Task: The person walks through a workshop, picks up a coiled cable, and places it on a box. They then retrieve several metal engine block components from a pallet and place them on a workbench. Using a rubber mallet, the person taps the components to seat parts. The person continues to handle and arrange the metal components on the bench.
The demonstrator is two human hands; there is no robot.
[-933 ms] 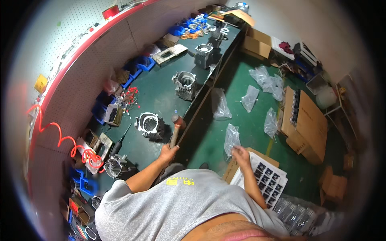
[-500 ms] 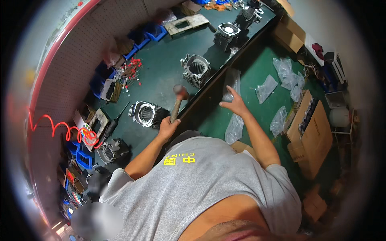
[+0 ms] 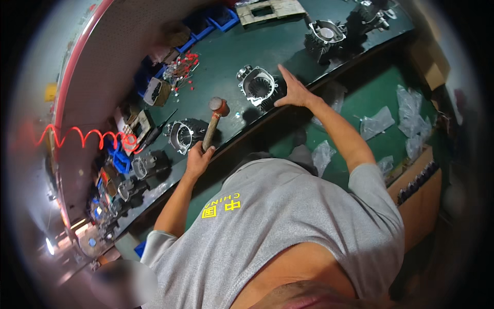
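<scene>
My left hand (image 3: 198, 159) is closed round the wooden handle of a mallet (image 3: 218, 106), whose reddish-brown head points up and away. Just left of that handle, a finned metal motor housing (image 3: 181, 138) lies on the green workbench (image 3: 216, 56). My right hand (image 3: 296, 91) has its thumb and fingers spread beside another finned housing (image 3: 257, 86) in the middle of the bench. Its fingers are close to the right side of that housing; I cannot tell whether they touch it. The open mouth of this housing faces up.
Farther right stands another housing (image 3: 325, 35). Blue bins (image 3: 222, 19) and a bundle of red-tipped wires (image 3: 182, 67) line the back. A red coiled air hose (image 3: 95, 136) hangs at left. Clear plastic bags (image 3: 377, 123) lie on the green floor beside a cardboard box (image 3: 419, 206).
My right hand has moved from over the floor to beside the middle housing. My left hand still holds the mallet. The view has shifted, bringing more of the bench's left end in.
</scene>
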